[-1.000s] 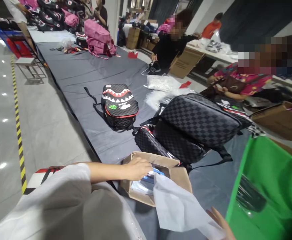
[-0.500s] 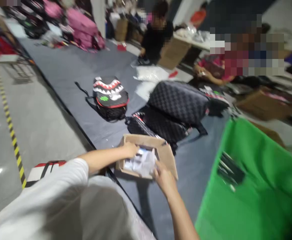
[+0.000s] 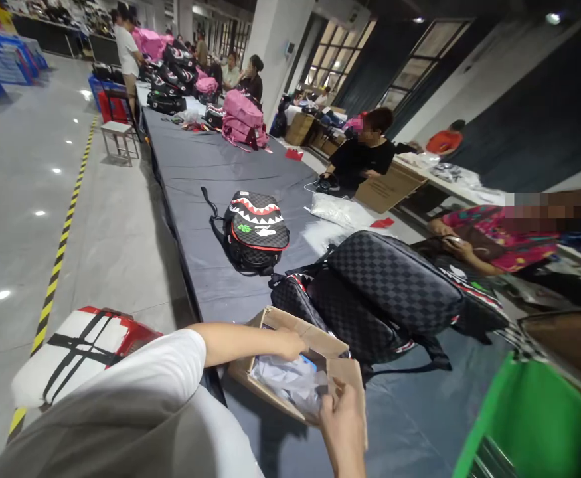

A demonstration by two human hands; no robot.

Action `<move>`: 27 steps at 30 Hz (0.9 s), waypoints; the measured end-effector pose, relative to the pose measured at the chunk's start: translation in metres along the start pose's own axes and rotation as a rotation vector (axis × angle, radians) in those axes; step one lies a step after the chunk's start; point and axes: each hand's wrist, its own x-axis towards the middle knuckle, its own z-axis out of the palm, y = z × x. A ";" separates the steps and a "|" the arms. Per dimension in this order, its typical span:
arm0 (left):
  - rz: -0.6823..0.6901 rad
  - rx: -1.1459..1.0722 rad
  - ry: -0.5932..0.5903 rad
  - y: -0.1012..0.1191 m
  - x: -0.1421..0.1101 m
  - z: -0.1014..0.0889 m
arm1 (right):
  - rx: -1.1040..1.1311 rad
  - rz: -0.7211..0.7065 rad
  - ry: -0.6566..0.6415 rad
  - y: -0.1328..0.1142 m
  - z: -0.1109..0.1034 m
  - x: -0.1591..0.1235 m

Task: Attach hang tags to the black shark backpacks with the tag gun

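An open cardboard box (image 3: 283, 410) sits near the edge of the grey-covered table, holding crumpled clear plastic bags (image 3: 290, 382) and a small blue item (image 3: 309, 362). My left hand (image 3: 290, 343) reaches over the left side into it; its fingertips are hidden. At the right end, my right hand (image 3: 342, 408) has its fingers curled round the box wall beside the bags. Just beyond lie a black checkered bag (image 3: 394, 282) and a smaller one (image 3: 295, 299) with shark-teeth trim. A small checkered backpack (image 3: 257, 229) with red and white teeth stands farther off.
A green bin (image 3: 544, 418) stands at the right. Pink bags (image 3: 244, 119) are piled down the table (image 3: 185, 166). A white and red package (image 3: 85, 352) is on my left. Co-workers sit across the table, one in a black shirt (image 3: 360, 162).
The view has tilted up and sharpened, showing more of the room. My left hand has shifted along the box's far side; my right hand has moved from the plastic to the box's right wall.
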 end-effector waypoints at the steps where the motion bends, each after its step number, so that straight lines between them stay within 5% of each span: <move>1: 0.003 0.019 -0.027 0.005 0.000 0.004 | 0.075 -0.046 0.030 -0.001 0.005 -0.001; 4: -0.026 0.071 -0.092 0.014 0.000 0.010 | 0.199 -0.184 -0.168 -0.002 0.019 -0.007; 8: -0.102 0.086 -0.198 0.008 0.006 0.007 | 0.077 -0.080 -0.509 0.000 0.028 -0.015; 14: -0.090 0.119 -0.285 0.007 0.013 0.007 | 0.086 -0.061 -0.624 -0.006 0.021 -0.008; 21: -0.046 0.133 -0.234 0.004 0.013 0.008 | 0.070 -0.023 -0.724 -0.024 0.003 -0.011; 27: -0.009 0.147 -0.129 0.009 0.002 -0.010 | -0.160 -0.003 -0.742 -0.046 -0.005 -0.011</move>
